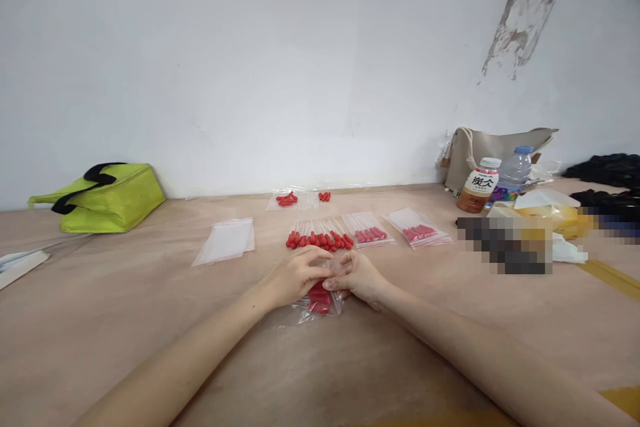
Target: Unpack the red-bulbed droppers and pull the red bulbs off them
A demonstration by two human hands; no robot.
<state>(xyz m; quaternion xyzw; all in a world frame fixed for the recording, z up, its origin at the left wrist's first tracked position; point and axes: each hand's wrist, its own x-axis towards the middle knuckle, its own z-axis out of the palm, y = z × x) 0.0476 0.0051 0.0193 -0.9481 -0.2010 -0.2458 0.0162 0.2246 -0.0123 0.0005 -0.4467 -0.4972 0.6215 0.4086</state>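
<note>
My left hand (295, 275) and my right hand (359, 275) meet over a clear plastic bag (320, 300) that lies on the wooden table (125, 307). Red-capped pieces show inside the bag. Both hands have their fingers curled and pinched on the bag's upper edge. Just beyond my hands lies a row of loose clear tubes with red ends (320, 237). Two filled bags (369, 231) (417, 229) lie to the right of that row.
A stack of empty clear bags (227, 240) lies to the left. More red pieces in plastic (295, 199) sit near the wall. A lime green bag (107, 197) is far left. A beige bag (493, 150), two bottles (480, 185) and tissues crowd the right.
</note>
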